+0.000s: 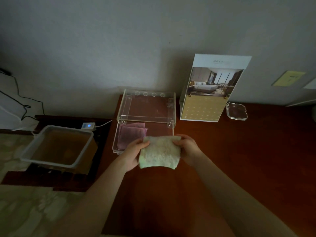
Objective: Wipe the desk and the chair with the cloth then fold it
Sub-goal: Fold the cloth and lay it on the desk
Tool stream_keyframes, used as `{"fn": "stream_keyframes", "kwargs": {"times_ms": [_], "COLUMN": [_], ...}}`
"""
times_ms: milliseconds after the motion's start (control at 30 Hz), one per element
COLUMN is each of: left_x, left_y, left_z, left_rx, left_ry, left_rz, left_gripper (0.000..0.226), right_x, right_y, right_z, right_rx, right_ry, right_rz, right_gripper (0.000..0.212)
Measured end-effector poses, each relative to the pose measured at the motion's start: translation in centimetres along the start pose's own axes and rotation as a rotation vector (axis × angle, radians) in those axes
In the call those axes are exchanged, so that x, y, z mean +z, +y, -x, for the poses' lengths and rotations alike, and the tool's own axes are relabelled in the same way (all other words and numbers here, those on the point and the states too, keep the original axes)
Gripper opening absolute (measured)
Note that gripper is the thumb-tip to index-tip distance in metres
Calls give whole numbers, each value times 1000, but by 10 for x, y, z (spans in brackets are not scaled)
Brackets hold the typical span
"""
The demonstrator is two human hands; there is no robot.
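pale green terry cloth [159, 152] is looking already folded, so the folding seems nearly finished. left hand [135, 153] and right hand [187, 149] are each pinching a side, holding it just above the desk [239, 159], in front of the acrylic tray [147, 106].

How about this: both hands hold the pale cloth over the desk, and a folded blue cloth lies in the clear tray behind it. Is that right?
Not quite. The head view shows the folded cloth in the clear tray is pink, not blue. Otherwise yes: the left hand and right hand hold the pale cloth over the desk.
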State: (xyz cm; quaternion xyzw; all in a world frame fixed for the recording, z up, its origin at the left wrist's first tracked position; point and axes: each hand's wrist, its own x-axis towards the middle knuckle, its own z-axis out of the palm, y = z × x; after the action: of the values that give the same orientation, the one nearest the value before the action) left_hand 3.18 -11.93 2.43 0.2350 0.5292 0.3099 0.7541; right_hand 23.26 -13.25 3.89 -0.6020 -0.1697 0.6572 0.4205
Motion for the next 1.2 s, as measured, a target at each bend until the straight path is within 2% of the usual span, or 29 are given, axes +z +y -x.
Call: {"fn": "stream_keyframes", "kwargs": {"times_ms": [67, 167, 300, 467, 533, 633, 767, 833, 900, 967, 1033, 1100, 1200], "left_x": [-1, -4, -11, -16, -14, -8, 0, -4, -11, -21, -32, -44, -61], "left_y": [16, 32, 29, 16, 14, 9, 4, 1, 3, 6, 9, 11, 10], "left_z": [-9, -35, -68, -82, -87, -96, -102, -103, -101, -92, -77, -60, -48], "left_rx": [44, 106, 104, 139, 172, 200, 206, 280, 375, 467, 541, 427, 22], "left_ry": [49, 126, 261, 273, 284, 280, 241, 264, 335, 480, 705, 906, 936], "left_rz": [1, -32, -364, -602, -666, -729, -720, -850, -975, -1065, -1154, -1166, -917], "left_gripper": [26, 33, 39, 30, 26, 30, 32, 26, 18, 13, 22, 42, 58], "right_x": [14, 33, 48, 52, 54, 54, 53, 51, 47, 37, 27, 20, 23], "right_y": [-11, -22, -23, -1, 9, 19, 21, 22, 22, 25, 30, 38, 47], "right_z": [-14, -45, -72, -78, -77, -76, -78, -76, -72, -64, -56, -52, -45], "right_rx": [-43, -130, -190, -218, -240, -323, -433, -449, -455, -390, -189, 57, 287], "right_ry": [62, 194, 289, 301, 266, 252, 300, 293, 335, 457, 510, 495, 483], "right_rz": [-4, 152, 589, 985, 1274, 1716, 1926, 1923, 1808, 1588, 1243, 896, 599], "right_gripper": [39, 44, 50, 59, 57, 42, 39, 43, 45, 42, 44, 54, 61]}}
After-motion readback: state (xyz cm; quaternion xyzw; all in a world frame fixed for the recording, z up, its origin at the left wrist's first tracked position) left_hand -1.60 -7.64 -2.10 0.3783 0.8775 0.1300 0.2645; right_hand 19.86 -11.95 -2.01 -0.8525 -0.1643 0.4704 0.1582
